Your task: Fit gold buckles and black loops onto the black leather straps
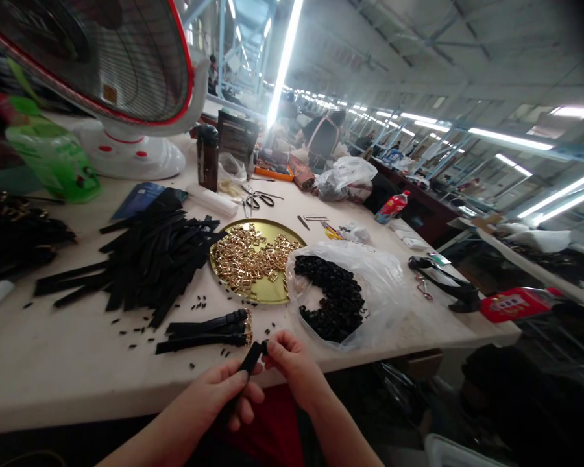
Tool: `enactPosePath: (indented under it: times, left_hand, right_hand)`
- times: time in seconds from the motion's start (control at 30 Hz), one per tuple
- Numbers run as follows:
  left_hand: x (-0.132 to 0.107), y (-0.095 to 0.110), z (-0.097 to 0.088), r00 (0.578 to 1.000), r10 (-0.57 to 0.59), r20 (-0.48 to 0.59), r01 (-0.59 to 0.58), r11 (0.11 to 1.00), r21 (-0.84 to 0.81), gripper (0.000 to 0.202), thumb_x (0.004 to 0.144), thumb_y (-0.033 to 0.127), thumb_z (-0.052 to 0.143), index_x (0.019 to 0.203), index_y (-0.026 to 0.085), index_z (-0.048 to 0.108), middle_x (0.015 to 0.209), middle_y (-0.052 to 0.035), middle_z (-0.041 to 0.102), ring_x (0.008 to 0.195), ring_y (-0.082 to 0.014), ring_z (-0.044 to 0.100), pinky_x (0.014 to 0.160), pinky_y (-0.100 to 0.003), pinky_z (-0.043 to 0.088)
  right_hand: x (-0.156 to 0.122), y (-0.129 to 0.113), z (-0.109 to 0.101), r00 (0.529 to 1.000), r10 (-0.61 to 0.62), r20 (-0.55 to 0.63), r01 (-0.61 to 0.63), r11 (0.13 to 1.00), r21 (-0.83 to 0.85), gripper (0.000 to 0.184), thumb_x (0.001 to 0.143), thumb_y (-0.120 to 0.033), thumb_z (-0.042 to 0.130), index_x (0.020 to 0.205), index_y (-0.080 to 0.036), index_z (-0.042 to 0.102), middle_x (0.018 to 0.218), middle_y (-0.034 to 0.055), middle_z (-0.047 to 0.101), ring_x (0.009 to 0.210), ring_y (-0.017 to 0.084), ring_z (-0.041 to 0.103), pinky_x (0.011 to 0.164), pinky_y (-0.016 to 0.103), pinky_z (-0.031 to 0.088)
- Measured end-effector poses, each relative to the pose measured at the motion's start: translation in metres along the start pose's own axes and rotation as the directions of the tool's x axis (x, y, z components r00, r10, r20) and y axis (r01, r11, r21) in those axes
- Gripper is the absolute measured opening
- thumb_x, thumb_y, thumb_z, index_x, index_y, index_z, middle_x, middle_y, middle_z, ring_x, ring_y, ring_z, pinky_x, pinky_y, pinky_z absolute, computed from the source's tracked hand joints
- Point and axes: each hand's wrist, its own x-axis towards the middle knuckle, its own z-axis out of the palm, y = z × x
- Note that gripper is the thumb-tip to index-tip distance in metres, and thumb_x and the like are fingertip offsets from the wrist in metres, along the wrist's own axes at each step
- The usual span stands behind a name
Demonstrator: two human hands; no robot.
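My left hand [233, 392] is closed on a black strap [251, 358], whose end points up and to the right. Close to that end, my right hand [289, 357] pinches a small black loop [265, 347]. Whether loop and strap touch I cannot tell. Just beyond my hands lie a few black straps with gold buckles [209, 329]. Behind them, a round gold tray [267, 293] holds many gold buckles [246, 256]. A clear plastic bag [379, 272] to its right contains a heap of small black loops [333, 305]. Loose black straps [160, 259] are piled on the left.
A fan [136, 155] and a green pouch [53, 152] stand at the back left. Scissors [260, 198], a dark bottle [207, 159] and a red-labelled bottle [392, 207] are farther back. A black tape dispenser [445, 285] sits near the right edge. Another person [325, 136] is beyond the table.
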Motion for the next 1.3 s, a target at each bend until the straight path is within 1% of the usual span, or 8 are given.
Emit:
enactPosePath:
  times: [0.13, 0.33, 0.43, 0.67, 0.93, 1.13, 1.23, 1.3]
  left_hand:
    - [0.004, -0.006, -0.006, 0.963, 0.25, -0.097, -0.177, 0.864, 0.471, 0.034, 0.077, 0.051, 0.042, 0.072, 0.018, 0.053, 0.051, 0.0048, 0.054, 0.037, -0.0087, 0.044, 0.039, -0.019, 0.03]
    - [-0.01, 0.003, -0.008, 0.961, 0.271, -0.058, -0.144, 0.667, 0.731, 0.028, 0.08, 0.04, 0.037, 0.065, 0.02, 0.051, 0.042, 0.0063, 0.047, 0.039, -0.0118, 0.044, 0.041, -0.019, 0.029]
    - [-0.015, 0.004, -0.008, 0.986, 0.165, 0.009, -0.122, 0.686, 0.717, 0.029, 0.081, 0.041, 0.035, 0.067, 0.02, 0.049, 0.04, 0.0071, 0.045, 0.034, -0.0098, 0.038, 0.037, -0.018, 0.026]
    - [-0.012, 0.001, -0.007, 0.985, 0.171, 0.025, -0.141, 0.707, 0.693, 0.033, 0.082, 0.044, 0.036, 0.073, 0.018, 0.054, 0.043, 0.0064, 0.048, 0.033, -0.0082, 0.038, 0.035, -0.017, 0.026]
    - [-0.016, 0.0, -0.025, 0.961, 0.271, -0.057, -0.164, 0.724, 0.67, 0.039, 0.077, 0.035, 0.048, 0.114, 0.022, 0.052, 0.073, -0.001, 0.068, 0.068, -0.0188, 0.062, 0.061, -0.025, 0.047]
    - [0.004, 0.013, -0.039, 0.875, 0.46, -0.151, -0.299, 0.759, 0.579, 0.037, 0.07, 0.045, 0.058, 0.101, 0.025, 0.062, 0.1, -0.0033, 0.068, 0.097, -0.0231, 0.058, 0.079, -0.025, 0.045]
    - [0.014, 0.019, -0.046, 0.911, 0.355, -0.208, -0.207, 0.832, 0.515, 0.043, 0.071, 0.055, 0.051, 0.096, 0.02, 0.058, 0.05, 0.0033, 0.058, 0.047, -0.0151, 0.054, 0.042, -0.021, 0.037]
    - [0.018, 0.023, -0.047, 0.925, 0.291, -0.245, -0.16, 0.881, 0.444, 0.046, 0.069, 0.06, 0.048, 0.089, 0.02, 0.055, 0.036, 0.0099, 0.04, 0.031, -0.0095, 0.035, 0.034, -0.019, 0.024]
  right_hand:
    - [-0.004, 0.007, 0.022, 0.999, -0.033, -0.018, 0.035, 0.993, 0.117, 0.026, 0.068, -0.038, 0.068, 0.068, -0.017, 0.052, 0.059, -0.0018, 0.059, 0.055, 0.011, 0.053, 0.06, 0.025, 0.04]
    - [-0.011, 0.018, 0.019, 0.982, -0.181, -0.054, 0.169, 0.97, -0.177, 0.015, 0.071, -0.031, 0.062, 0.07, -0.018, 0.056, 0.06, -0.0024, 0.056, 0.057, 0.012, 0.051, 0.059, 0.025, 0.04]
    - [-0.017, 0.019, 0.015, 0.971, -0.237, -0.022, 0.22, 0.929, -0.297, 0.009, 0.068, -0.024, 0.064, 0.074, -0.019, 0.059, 0.066, -0.0018, 0.059, 0.062, 0.013, 0.053, 0.061, 0.026, 0.041]
    - [-0.022, 0.016, 0.022, 0.99, 0.079, 0.116, -0.096, 0.984, 0.147, 0.023, 0.06, -0.027, 0.073, 0.076, -0.015, 0.061, 0.061, -0.0006, 0.062, 0.053, 0.01, 0.054, 0.057, 0.023, 0.041]
    - [-0.01, 0.02, 0.025, 1.0, -0.006, 0.008, 0.005, 0.992, 0.126, 0.015, 0.062, -0.025, 0.072, 0.07, -0.016, 0.063, 0.061, -0.003, 0.057, 0.053, 0.008, 0.045, 0.053, 0.02, 0.035]
    - [0.016, 0.008, 0.028, 0.984, -0.054, 0.167, 0.063, 0.997, -0.047, 0.023, 0.069, -0.035, 0.065, 0.084, -0.017, 0.064, 0.069, 0.0001, 0.058, 0.056, 0.01, 0.046, 0.052, 0.021, 0.036]
    - [0.056, -0.018, 0.011, 0.96, -0.275, 0.054, 0.258, 0.79, -0.556, 0.021, 0.079, -0.035, 0.054, 0.087, -0.017, 0.06, 0.073, 0.0019, 0.059, 0.063, 0.014, 0.053, 0.057, 0.024, 0.04]
    - [0.09, -0.035, -0.001, 0.907, -0.42, 0.015, 0.164, 0.32, -0.933, 0.015, 0.082, -0.026, 0.049, 0.089, -0.018, 0.059, 0.086, 0.0054, 0.061, 0.076, 0.016, 0.056, 0.068, 0.027, 0.042]
